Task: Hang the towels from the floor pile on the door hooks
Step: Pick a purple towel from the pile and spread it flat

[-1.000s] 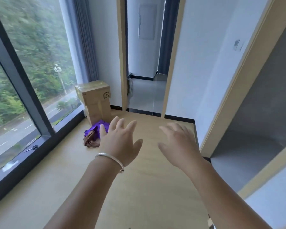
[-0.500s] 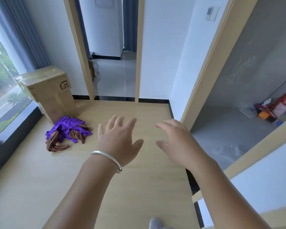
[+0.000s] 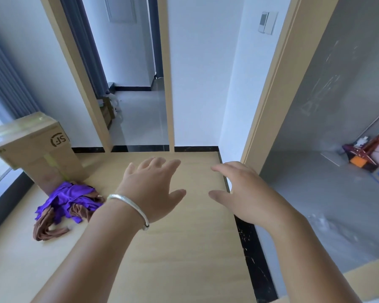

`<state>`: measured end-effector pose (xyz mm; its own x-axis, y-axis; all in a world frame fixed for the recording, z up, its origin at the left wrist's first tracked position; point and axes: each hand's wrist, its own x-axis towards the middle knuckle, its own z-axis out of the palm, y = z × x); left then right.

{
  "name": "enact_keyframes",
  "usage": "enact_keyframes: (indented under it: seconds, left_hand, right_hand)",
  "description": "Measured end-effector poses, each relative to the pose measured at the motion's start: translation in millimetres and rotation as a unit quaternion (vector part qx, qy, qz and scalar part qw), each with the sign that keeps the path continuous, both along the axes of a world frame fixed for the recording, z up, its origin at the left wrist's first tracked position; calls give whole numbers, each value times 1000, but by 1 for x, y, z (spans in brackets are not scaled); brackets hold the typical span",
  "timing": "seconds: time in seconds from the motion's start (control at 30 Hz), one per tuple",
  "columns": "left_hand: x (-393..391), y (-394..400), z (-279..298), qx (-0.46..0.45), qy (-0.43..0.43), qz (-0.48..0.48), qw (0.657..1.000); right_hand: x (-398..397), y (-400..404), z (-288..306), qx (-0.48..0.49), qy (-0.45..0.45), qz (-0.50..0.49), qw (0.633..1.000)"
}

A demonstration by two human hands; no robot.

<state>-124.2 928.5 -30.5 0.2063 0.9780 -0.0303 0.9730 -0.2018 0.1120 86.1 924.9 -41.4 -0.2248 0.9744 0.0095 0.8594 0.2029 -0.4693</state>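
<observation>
Both hands, the left hand [image 3: 150, 189] and the right hand [image 3: 243, 193], hover with fingers spread over bare wooden floor [image 3: 184, 259]. Left of the left hand lies the towel pile [image 3: 66, 206], touching a cardboard box [image 3: 35, 152] behind it. A door frame [image 3: 269, 92] rises beside the right hand.

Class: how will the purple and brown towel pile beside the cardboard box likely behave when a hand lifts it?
The towel pile lies crumpled in soft folds, so it is probably floppy and will drape. Its pieces look tangled, so several may lift together.
</observation>
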Motion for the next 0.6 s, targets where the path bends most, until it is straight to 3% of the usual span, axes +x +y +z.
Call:
enact_keyframes:
  seconds: [0.37, 0.6]
  left_hand:
    - [25, 142, -8, -3, 8, -25, 1000]
    - [21, 276, -17, -24, -33, -60, 997]
  right_hand:
    - [24, 138, -3, -24, 3, -3, 1000]
    - [12, 266, -1, -46, -44, -10, 998]
